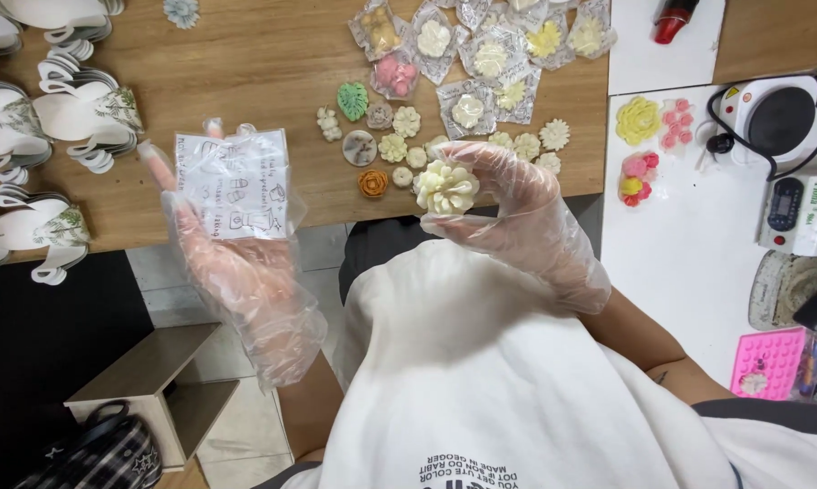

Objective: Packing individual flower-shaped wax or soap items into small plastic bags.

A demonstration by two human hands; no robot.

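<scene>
While both hands are wearing loose clear plastic gloves, the right hand (pixel 508 217) is pinching a cream flower-shaped piece (pixel 446 187) between thumb and fingertips, holding it up just above the near edge of the wooden tabletop (pixel 245 54). The left hand (pixel 232 244) is holding a small clear printed bag (pixel 234 184) flat against its raised fingers, well apart from the right hand. Just beyond the flower, loose small moulded pieces are lying on the tabletop: an orange rose (pixel 372 183), a green leaf (pixel 352 100) and several cream blossoms (pixel 393 148). Farther back, wrapped flowers in clear packets (pixel 481 54) are lying in a cluster. To the left, stacks of white cup-shaped cards (pixel 82 113) are sitting. On the white surface to the right, a yellow flower (pixel 639 120) and a pink mould (pixel 769 364) are resting.
</scene>
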